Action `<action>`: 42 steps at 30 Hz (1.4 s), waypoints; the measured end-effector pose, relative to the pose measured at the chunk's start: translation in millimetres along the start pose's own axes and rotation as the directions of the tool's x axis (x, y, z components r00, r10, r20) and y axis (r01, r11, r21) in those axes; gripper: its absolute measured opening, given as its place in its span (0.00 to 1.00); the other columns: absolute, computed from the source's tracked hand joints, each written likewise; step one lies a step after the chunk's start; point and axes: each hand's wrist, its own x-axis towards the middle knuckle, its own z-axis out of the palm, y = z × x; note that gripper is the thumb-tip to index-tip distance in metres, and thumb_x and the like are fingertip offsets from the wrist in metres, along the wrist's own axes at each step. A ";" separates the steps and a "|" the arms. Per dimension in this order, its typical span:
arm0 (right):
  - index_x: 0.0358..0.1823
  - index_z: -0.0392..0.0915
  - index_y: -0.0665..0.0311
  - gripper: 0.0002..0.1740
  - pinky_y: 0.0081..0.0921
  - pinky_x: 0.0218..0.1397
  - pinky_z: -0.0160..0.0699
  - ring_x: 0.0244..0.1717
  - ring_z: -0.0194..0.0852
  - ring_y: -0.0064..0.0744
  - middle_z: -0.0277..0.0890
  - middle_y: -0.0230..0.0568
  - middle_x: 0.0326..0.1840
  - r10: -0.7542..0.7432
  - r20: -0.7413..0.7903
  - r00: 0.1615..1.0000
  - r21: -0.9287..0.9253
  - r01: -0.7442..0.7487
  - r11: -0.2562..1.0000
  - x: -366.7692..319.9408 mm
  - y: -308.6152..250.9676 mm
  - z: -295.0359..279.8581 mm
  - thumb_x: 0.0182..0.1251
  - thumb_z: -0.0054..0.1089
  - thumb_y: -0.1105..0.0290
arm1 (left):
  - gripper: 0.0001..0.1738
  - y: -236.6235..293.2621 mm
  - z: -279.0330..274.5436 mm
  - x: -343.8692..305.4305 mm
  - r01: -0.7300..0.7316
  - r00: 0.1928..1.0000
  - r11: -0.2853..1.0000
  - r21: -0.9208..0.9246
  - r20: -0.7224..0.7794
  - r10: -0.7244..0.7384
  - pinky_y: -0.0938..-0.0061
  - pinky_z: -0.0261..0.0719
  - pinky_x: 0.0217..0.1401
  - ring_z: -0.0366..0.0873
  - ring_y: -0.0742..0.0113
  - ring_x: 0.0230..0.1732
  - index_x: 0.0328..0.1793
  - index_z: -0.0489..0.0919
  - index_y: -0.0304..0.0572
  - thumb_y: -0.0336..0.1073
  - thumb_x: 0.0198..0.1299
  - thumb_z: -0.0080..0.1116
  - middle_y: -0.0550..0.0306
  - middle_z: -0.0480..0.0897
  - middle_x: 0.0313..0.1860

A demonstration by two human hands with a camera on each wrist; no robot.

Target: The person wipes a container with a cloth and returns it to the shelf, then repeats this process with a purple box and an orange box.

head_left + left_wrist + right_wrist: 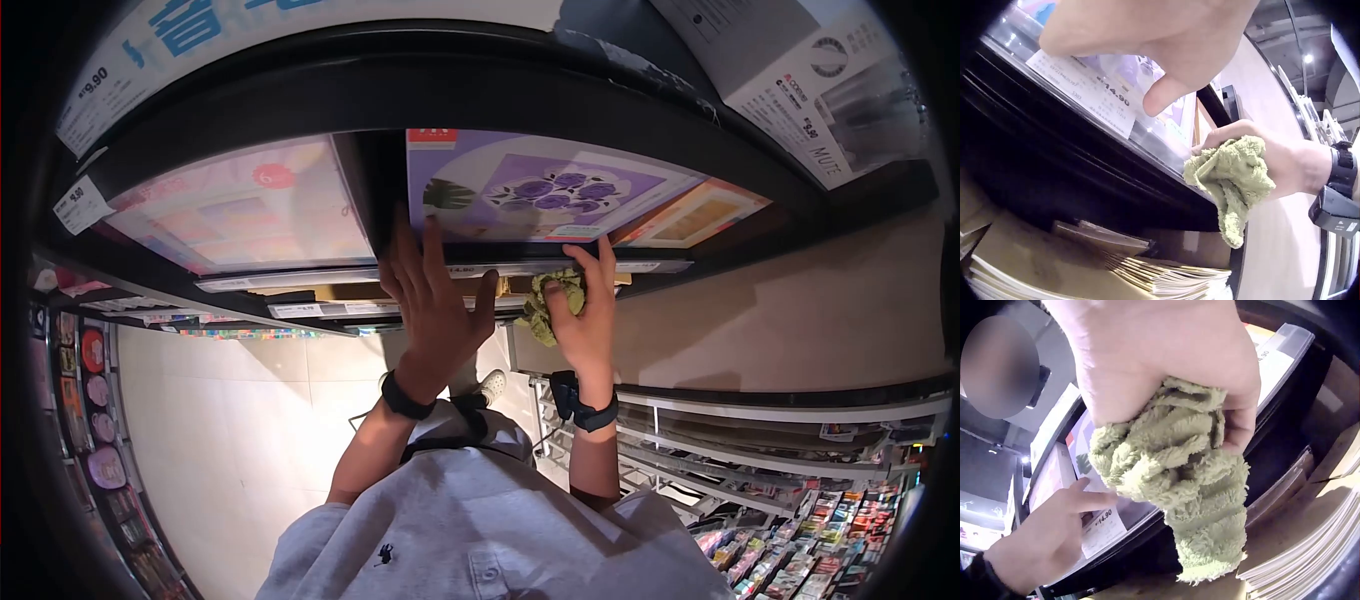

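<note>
green cloth [553, 303] looked like a soft, light terry rag, floppy and easy to bunch, so best taken as a fistful; the right hand [585, 318] gripped it that way, fingers curled round the wad against the front of the shelf rail [290, 279], a loose tail hanging below the rail. the left hand [432, 300] lay with straight, spread fingers on the rail, just beside the cloth. above the rail stood a purple flower box [540, 190]; below it sat a stack of flat card packs [1116, 269].
</note>
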 end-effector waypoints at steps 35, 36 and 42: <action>0.61 0.73 0.70 0.27 0.38 0.75 0.58 0.76 0.61 0.51 0.60 0.59 0.77 -0.015 -0.372 0.928 0.118 0.063 0.991 25.5 49.2 -121.1 0.57 0.54 0.80 | 0.34 139.9 53.7 29.6 -0.117 0.949 0.868 -0.483 0.202 0.241 0.58 0.69 0.69 0.70 0.38 0.67 0.71 0.63 0.26 0.22 0.57 0.57 0.30 0.69 0.68; 0.61 0.73 0.70 0.27 0.38 0.75 0.58 0.76 0.61 0.51 0.60 0.59 0.77 -0.023 -0.372 0.928 0.124 0.074 0.989 30.5 51.0 -123.7 0.57 0.54 0.80 | 0.39 149.1 62.1 32.3 -0.116 0.965 0.874 -0.473 0.155 0.212 0.57 0.67 0.71 0.67 0.36 0.70 0.75 0.57 0.26 0.23 0.56 0.58 0.28 0.66 0.70; 0.64 0.72 0.68 0.30 0.35 0.73 0.63 0.75 0.62 0.52 0.59 0.60 0.77 -0.035 -0.284 0.958 0.300 0.123 0.946 49.0 68.5 -134.3 0.56 0.55 0.86 | 0.52 162.6 87.6 27.0 -0.033 0.979 0.875 -0.482 0.161 0.125 0.55 0.63 0.74 0.61 0.34 0.73 0.80 0.43 0.24 0.26 0.54 0.63 0.24 0.57 0.75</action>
